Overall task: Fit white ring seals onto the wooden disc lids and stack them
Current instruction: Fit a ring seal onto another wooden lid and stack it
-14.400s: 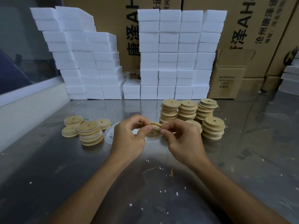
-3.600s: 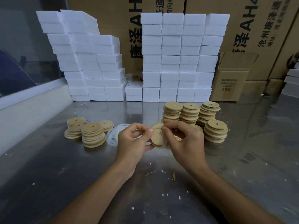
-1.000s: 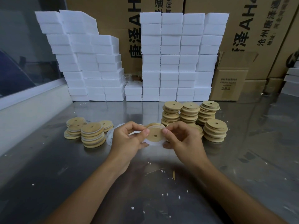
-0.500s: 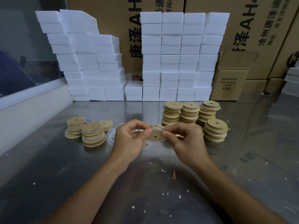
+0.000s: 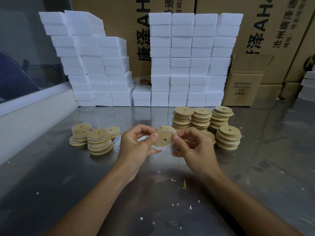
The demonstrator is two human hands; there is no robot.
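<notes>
Wooden and round, the lid (image 5: 164, 139) you are working on now faces you almost flat, its small centre hole plain to see. A few seconds ago you held it edge-on while you stretched the white ring (image 5: 161, 147) over it; since then you have turned it so its face shows, and the ring now runs round most of the rim, showing as a pale band along the right and lower edge. I judge the seal nearly seated — what remains is to press the last part home and check it sits even all round.

Your left hand (image 5: 136, 145) pinches the lid at its left edge, thumb on the face and fingers curled behind. Your right hand (image 5: 192, 145) pinches the right edge the same way, thumb tip on the ring. So the lid hangs between both grips, lifted clear of the desk (image 5: 68, 193) and just in front of the tall stacks (image 5: 201, 121) on the far right.

Loose rings (image 5: 118, 143) lie on the desk just left of your left hand, beside the lower stacks on the left (image 5: 98, 142) — some of those show a pale band at the edge, so that is probably where this one goes.
</notes>
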